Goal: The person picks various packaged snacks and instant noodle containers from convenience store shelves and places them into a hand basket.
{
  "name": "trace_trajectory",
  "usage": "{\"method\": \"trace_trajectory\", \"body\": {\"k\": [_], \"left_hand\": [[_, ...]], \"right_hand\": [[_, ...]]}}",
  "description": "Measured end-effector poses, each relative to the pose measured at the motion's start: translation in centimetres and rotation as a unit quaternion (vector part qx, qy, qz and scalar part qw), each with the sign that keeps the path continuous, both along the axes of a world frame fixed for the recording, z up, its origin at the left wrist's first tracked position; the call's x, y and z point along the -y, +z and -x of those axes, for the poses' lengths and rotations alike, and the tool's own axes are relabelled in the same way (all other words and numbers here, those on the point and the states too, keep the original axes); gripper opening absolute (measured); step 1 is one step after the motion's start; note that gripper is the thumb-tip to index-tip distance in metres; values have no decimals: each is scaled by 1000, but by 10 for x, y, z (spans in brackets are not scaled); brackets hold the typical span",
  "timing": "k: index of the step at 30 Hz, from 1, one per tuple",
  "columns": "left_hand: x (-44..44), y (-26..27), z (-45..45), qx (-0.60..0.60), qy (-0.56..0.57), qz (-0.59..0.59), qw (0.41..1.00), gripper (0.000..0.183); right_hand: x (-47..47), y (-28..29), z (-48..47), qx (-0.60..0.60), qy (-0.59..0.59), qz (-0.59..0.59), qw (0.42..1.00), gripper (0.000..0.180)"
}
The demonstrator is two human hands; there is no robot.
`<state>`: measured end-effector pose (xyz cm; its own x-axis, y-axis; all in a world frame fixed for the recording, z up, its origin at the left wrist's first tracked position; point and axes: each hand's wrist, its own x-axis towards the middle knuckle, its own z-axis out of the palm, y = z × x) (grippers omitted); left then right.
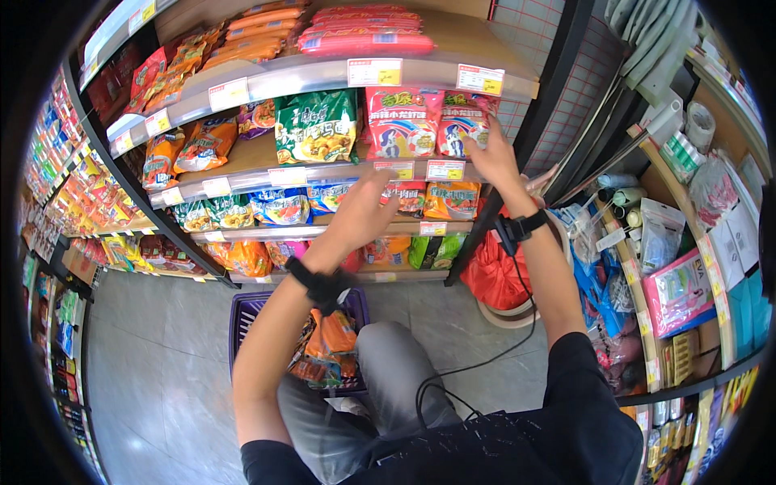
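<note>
My right hand (494, 154) is at the right end of a middle shelf, its fingers touching the right side of a pink snack packet (458, 124); whether they grip it is not clear. Another pink packet (403, 124) stands upright just left of it, and a green instant noodle packet (316, 127) stands further left. My left hand (365, 209), slightly blurred, hangs in front of the shelf edge and price tags, fingers apart, holding nothing. It partly hides the orange and red noodle packets (451, 200) on the shelf below.
A purple plastic basket (237, 315) with several packets stands on the floor by my knees. A black shelf post (548, 91) is right of my right hand. A tub with a red plastic bag (494, 273) stands beside it. A black cable (479, 365) hangs from my right wrist.
</note>
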<state>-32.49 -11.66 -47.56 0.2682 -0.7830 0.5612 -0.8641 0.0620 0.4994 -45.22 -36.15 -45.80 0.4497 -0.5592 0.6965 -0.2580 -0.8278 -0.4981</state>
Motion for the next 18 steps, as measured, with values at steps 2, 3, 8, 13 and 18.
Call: {"method": "trace_trajectory", "body": {"k": [2, 3, 8, 13, 18], "left_hand": [[28, 2, -5, -5, 27, 34, 999, 40], [38, 4, -3, -19, 48, 64, 997, 44], [49, 0, 8, -20, 79, 25, 996, 51], [45, -9, -1, -32, 58, 56, 996, 46], [30, 1, 17, -140, 42, -1, 989, 35]], "right_hand": [[9, -1, -11, 47, 26, 34, 998, 62], [9, -1, -11, 58, 30, 14, 998, 62], [12, 8, -1, 55, 53, -104, 992, 53], [3, 26, 2, 100, 75, -186, 975, 45], [-27, 15, 45, 189, 194, -297, 915, 37]]}}
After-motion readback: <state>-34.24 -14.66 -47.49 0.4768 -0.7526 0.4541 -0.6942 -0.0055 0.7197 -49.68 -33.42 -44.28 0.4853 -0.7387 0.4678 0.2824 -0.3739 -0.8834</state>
